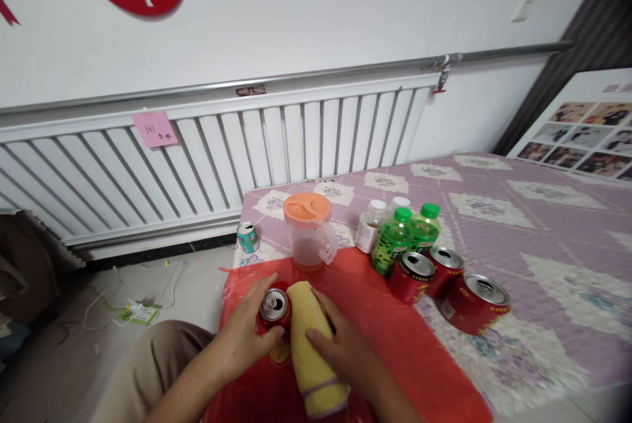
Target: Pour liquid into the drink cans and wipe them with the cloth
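Note:
My left hand (247,331) is curled around a red drink can (273,305), which stands upright with its top opened. Right beside it, my right hand (340,337) grips a folded yellow towel (313,357) with a purple stripe near its lower end. The towel's upper end lies close against the can; whether they touch I cannot tell. Both hands are over a red plastic sheet (375,331). Just beyond them is a clear pitcher (306,245) with an orange lid.
To the right stand several red cans (476,304), green-capped bottles (392,239) and white-capped bottles (370,225). A teal can (248,239) is near the left edge of the flowered tablecloth (484,206). Behind the table runs a white radiator (296,147). Cords (99,291) lie on the floor.

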{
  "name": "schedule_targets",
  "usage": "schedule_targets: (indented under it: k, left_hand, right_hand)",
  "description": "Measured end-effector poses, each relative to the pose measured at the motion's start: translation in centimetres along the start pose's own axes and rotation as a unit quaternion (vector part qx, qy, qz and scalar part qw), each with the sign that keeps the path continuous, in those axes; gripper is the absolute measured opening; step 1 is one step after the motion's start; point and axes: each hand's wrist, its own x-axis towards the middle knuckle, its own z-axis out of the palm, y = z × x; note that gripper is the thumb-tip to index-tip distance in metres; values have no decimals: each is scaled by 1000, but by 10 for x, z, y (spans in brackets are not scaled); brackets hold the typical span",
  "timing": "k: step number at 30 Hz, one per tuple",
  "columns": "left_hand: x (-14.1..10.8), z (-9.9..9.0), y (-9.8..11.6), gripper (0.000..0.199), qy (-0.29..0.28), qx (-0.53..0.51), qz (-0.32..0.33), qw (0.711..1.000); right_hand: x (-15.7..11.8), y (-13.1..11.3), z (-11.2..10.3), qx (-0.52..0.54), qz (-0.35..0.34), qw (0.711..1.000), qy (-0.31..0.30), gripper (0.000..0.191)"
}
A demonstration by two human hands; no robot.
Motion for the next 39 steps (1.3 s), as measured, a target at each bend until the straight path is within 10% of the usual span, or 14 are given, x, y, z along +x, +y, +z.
schedule_targets:
  k: [5,21,29,39]
  left_hand:
    - [3,10,0,76,79,42,-11,996]
    - [1,-7,6,74,-48,-35,0,998]
    - [2,7,3,75,74,59,-14,995]
    - [3,-3,9,70,4,4,-2,1000]
  right_hand:
    - [-5,-6,-3,6,-21,1000,21,81]
    - [-1,6,2,-8,1,1000,-3,75]
    - [-4,-4,-2,-3,-19,1000,23,79]
    - [-5,-5,-3,-17,-10,1000,3,78]
